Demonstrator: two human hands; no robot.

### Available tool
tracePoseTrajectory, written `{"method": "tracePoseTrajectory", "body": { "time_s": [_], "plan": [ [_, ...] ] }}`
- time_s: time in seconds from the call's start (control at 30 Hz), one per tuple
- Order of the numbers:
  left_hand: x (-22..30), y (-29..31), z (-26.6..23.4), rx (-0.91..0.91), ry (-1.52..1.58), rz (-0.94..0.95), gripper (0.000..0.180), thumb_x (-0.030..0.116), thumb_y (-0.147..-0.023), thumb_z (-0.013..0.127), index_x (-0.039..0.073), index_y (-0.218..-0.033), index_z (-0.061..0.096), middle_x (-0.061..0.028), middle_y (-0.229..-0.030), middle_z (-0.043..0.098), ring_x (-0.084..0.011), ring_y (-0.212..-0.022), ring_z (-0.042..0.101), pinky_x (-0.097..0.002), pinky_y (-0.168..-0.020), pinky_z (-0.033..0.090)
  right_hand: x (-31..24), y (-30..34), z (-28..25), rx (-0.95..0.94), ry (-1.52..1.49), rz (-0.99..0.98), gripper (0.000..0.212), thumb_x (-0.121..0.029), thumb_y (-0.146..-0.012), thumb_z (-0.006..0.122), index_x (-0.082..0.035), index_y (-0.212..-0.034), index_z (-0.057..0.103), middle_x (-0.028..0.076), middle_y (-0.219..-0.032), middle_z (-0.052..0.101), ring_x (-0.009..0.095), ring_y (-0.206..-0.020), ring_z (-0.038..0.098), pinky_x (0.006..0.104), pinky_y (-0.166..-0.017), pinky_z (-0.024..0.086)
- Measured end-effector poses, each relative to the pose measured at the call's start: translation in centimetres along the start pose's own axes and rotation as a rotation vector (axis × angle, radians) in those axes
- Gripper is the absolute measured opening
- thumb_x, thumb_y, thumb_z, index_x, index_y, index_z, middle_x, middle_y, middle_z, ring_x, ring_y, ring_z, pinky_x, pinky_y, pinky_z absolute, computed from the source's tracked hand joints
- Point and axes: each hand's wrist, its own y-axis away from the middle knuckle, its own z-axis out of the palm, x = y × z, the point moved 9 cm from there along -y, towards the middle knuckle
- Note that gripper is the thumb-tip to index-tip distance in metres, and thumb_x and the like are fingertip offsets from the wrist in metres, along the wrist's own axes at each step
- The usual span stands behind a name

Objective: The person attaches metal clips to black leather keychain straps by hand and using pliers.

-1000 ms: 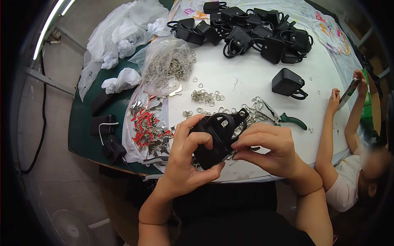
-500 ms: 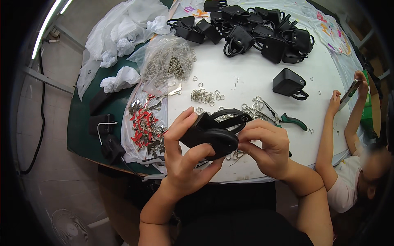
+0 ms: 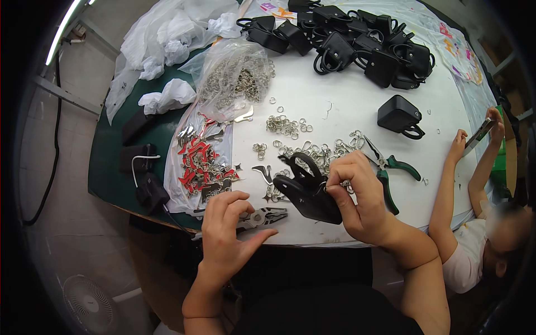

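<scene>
My right hand (image 3: pixel 362 200) pinches a small black bag (image 3: pixel 308 196) at its right upper edge, near a bit of metal between thumb and finger. The bag hangs tilted above the table's front part, its looped handle upward. Away from the bag, my left hand (image 3: pixel 228 237) is empty, thumb and fingers spread apart. Pliers with grey handles (image 3: pixel 262 216) lie just behind that hand. Behind the bag is a spread of metal rings and clasps (image 3: pixel 312 153). A silver boot-shaped charm (image 3: pixel 263 174) lies to the bag's left.
Green-handled pliers (image 3: pixel 391 163) lie right of my right hand. Red and silver charms (image 3: pixel 198 167) and a clear bag of rings (image 3: pixel 237 78) are on the left. Black bags (image 3: pixel 357 44) pile up at the back; one (image 3: pixel 399 113) stands apart. At right, another person holds a phone (image 3: pixel 478 135).
My left hand has let go of the black bag, moved left and down, and opened. The bag has turned and now hangs from my right hand alone.
</scene>
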Motion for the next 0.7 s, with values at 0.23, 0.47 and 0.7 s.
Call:
{"method": "tracePoseTrajectory", "body": {
  "time_s": [0.23, 0.47, 0.7],
  "plan": [
    [-3.4, 2.3, -0.4, -0.130, -0.192, 0.099, 0.036, 0.020, -0.063, 0.089, 0.003, -0.078, 0.062, -0.0135, -0.105, 0.062, -0.0337, -0.097, 0.059, -0.0424, -0.081, 0.049, -1.2, -0.7, 0.1, -0.087, 0.042, -0.117, 0.024, 0.004, -0.080, 0.071, -0.001, -0.097, 0.055, 0.012, -0.090, 0.058, 0.028, -0.077, 0.053, 0.0363, -0.068, 0.044],
    [-5.1, 3.5, -3.4, 0.056, -0.131, 0.129, 0.034, 0.015, -0.064, 0.087, -0.003, -0.071, 0.060, -0.0159, -0.102, 0.065, -0.0340, -0.090, 0.063, -0.0401, -0.078, 0.052, -2.1, -0.8, 0.0, -0.108, 0.097, -0.189, 0.027, 0.004, -0.076, 0.073, -0.001, -0.096, 0.056, 0.011, -0.090, 0.058, 0.028, -0.077, 0.055, 0.0373, -0.066, 0.045],
    [-2.1, 0.6, -6.5, -0.026, -0.024, 0.022, 0.028, 0.005, -0.058, 0.083, -0.004, -0.073, 0.061, -0.0145, -0.103, 0.065, -0.0316, -0.090, 0.062, -0.0383, -0.075, 0.049, -3.1, -0.4, 0.6, -0.108, 0.153, -0.274, 0.028, -0.001, -0.073, 0.078, -0.002, -0.093, 0.059, 0.009, -0.089, 0.060, 0.027, -0.077, 0.056, 0.0357, -0.066, 0.046]
  ]
}}
